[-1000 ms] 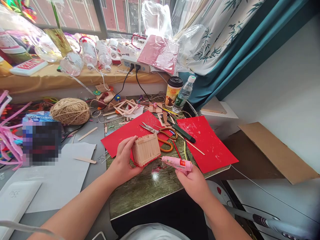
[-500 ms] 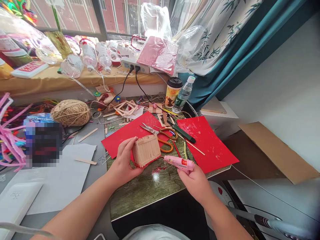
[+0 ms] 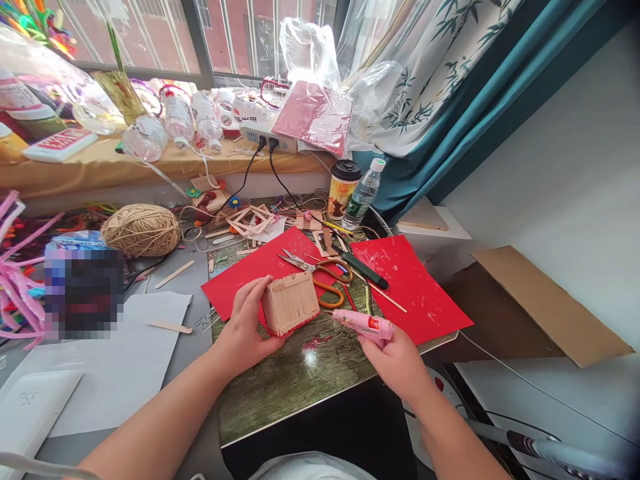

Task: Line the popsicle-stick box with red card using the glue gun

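My left hand (image 3: 247,327) grips a small box made of wooden craft sticks (image 3: 293,303) by its left side, fingers on top and thumb underneath. Red shows along the box's lower edge. In my right hand (image 3: 393,353) is a pink hot glue gun (image 3: 363,323), its nozzle pointing left toward the box with a small gap between them. Behind the box lie scissors with orange-brown handles (image 3: 327,293), partly on a red sheet (image 3: 235,280). A dark green utility knife (image 3: 367,270) lies beside them, near a second red sheet (image 3: 415,287).
A coffee cup (image 3: 343,190) and a water bottle (image 3: 364,195) stand at the back. Craft-stick frames (image 3: 251,221) lie near a twine ball (image 3: 141,231). White paper (image 3: 125,367) covers part of the left table. A power strip (image 3: 269,139) sits on the sill.
The glue gun has moved slightly right, widening the gap to the box. My left hand still holds the box in nearly the same pose. The view has shifted a little.
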Demonstrator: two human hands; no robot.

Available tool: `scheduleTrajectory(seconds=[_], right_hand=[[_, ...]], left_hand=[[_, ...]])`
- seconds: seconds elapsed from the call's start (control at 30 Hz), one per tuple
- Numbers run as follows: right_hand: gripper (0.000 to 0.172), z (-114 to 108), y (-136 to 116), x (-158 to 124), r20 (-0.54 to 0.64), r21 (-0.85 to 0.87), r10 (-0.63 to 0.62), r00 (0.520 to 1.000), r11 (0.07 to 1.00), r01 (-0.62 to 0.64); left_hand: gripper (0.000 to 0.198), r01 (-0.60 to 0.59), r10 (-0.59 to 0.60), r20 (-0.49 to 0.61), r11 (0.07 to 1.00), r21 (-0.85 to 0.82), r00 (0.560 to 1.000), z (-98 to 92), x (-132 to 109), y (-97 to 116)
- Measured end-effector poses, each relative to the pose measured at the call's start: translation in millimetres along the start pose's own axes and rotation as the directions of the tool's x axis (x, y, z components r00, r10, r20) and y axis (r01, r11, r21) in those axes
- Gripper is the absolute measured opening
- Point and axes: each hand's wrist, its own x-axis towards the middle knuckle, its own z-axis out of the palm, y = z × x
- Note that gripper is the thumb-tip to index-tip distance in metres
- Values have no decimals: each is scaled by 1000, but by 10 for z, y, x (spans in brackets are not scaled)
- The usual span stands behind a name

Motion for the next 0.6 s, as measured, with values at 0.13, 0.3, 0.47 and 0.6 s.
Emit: scheduleTrajectory(seconds=[0.13, 0.3, 0.47, 0.6], right_hand=[[39, -491, 191, 120, -276, -43, 36, 961, 998, -50], [23, -1160, 614, 436, -546, 196, 244, 801, 967, -161], [36, -1311, 844, 626, -502, 265, 278, 819, 951, -160], [35, -1321, 918, 606, -517, 261, 289, 805, 950, -173]], left_hand=[[107, 0, 0, -25, 1000, -5, 1000, -21, 26, -6], [107, -35, 35, -48, 999, 1, 998, -27, 25, 6], [107, -33, 33, -31, 999, -7, 999, -18, 3, 8], [109, -42, 43, -38, 999, 14, 998, -42, 4, -22]])
